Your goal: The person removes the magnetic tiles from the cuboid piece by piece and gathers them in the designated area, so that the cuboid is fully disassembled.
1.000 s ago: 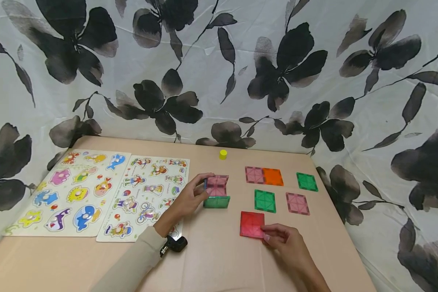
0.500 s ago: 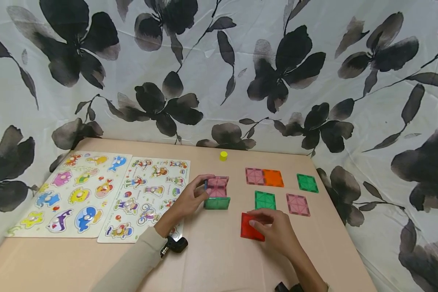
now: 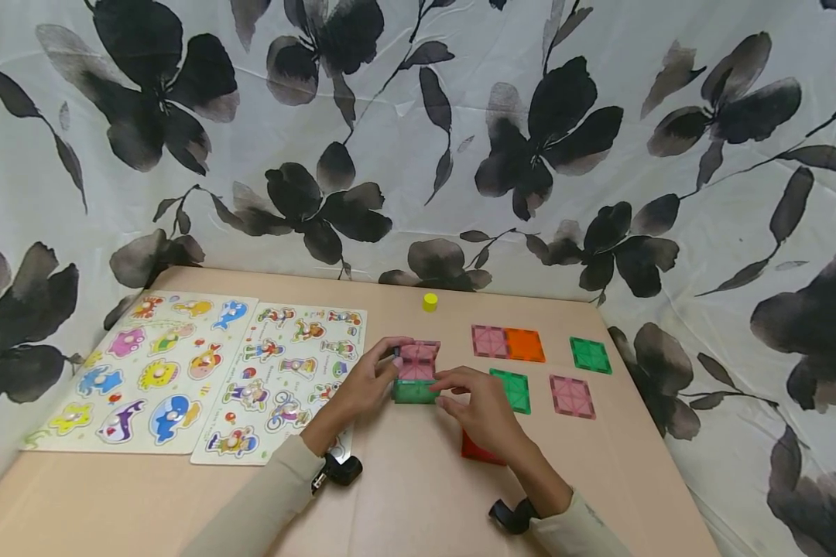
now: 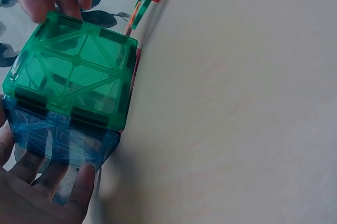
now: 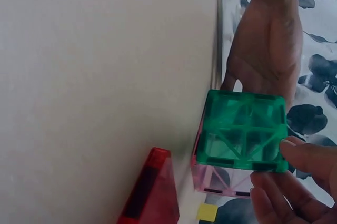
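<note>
Here, a small tile box (image 3: pixel 416 371) stands on a pale table (image 3: pixel 404 503), between a left hand (image 3: pixel 362 387) and a right hand (image 3: pixel 484 410). Its green wall (image 3: pixel 411 393) faces the near side, a blue wall (image 4: pixel 37 121) joins it on the left, and pink tiling (image 3: pixel 418 354) shows beyond.

The left hand has its fingers bent around the blue side, probably to stop so light a box from sliding. The right hand pinches the green wall near a right-hand corner, thumb and fingers clamped on it, perhaps to steady or straighten that tile against the other hand's hold.

A red piece (image 3: pixel 481 450) sits near the box, partly hidden by the right hand.

To the right, a pink tile (image 3: pixel 490 341) lies edge to edge with an orange tile (image 3: pixel 525 345). A loose green tile (image 3: pixel 514 391), a far green tile (image 3: pixel 591 355) and a loose pink tile (image 3: pixel 573 396) lie apart, perhaps so each can be lifted singly.

Two picture boards (image 3: pixel 212 360) lie to the left, seemingly aside to leave working room. A yellow piece (image 3: pixel 429 302) sits near the back edge, before a flowered cloth (image 3: pixel 418 139).
</note>
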Motion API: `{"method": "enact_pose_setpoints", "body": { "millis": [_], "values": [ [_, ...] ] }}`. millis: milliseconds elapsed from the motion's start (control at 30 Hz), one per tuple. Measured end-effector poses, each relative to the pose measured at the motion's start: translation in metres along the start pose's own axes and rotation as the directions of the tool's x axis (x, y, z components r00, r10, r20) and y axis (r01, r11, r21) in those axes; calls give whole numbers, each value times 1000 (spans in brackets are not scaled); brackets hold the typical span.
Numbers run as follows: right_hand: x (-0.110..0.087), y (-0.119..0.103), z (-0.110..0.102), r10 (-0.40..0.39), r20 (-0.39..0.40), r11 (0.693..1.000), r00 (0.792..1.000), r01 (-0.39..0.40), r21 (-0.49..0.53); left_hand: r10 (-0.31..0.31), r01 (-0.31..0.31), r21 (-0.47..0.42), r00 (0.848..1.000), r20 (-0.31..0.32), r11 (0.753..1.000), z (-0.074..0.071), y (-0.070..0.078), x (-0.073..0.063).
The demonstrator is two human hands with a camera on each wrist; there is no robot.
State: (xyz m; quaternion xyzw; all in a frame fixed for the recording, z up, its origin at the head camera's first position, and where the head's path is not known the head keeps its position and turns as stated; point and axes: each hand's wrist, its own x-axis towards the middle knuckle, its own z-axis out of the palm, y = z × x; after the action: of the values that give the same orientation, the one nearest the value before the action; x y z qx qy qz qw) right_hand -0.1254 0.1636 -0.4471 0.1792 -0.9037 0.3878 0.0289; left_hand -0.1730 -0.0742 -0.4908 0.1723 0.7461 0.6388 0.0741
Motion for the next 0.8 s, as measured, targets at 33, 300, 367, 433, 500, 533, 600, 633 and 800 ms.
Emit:
{"method": "enact_pose_setpoints", "body": {
  "millis": [33, 300, 367, 433, 500, 533, 600, 633, 800],
  "values": [
    [1, 1, 2, -5, -2, 1000, 1000, 5, -10, 0, 0, -1, 1000, -2, 1000, 0, 1, 0],
    [2, 4, 9, -67, -19, 998, 998, 66, -24, 31, -31, 5, 1000, 0, 1000, 1, -1, 1],
    [1, 3, 10, -85, -17, 996, 996, 85, -24, 34, -34, 6, 999, 0, 999, 1, 0, 1],
    [-2, 1, 10, -97, -16, 995, 995, 97, -36, 38, -38, 5, 999, -1, 999, 1, -1, 1],
    [-4, -1, 10, -107, -18, 993, 994, 106, -50, 38, -38, 4, 999, 1, 999, 1, 0, 1],
    [-6, -3, 10, -111, -19, 992, 994, 110, -56, 38, -38, 4, 999, 2, 999, 1, 0, 1],
    [-8, -5, 8, -112, -22, 992, 994, 110, -61, 38, -38, -1, 999, 5, 999, 1, 0, 1],
    [-10, -6, 6, -110, -22, 993, 994, 109, -56, 36, -36, -2, 999, 6, 999, 0, 0, 1],
    [-20, -8, -6, -45, -18, 999, 999, 45, 8, 38, -38, -6, 999, 7, 999, 0, -1, 1]
  ]
}}
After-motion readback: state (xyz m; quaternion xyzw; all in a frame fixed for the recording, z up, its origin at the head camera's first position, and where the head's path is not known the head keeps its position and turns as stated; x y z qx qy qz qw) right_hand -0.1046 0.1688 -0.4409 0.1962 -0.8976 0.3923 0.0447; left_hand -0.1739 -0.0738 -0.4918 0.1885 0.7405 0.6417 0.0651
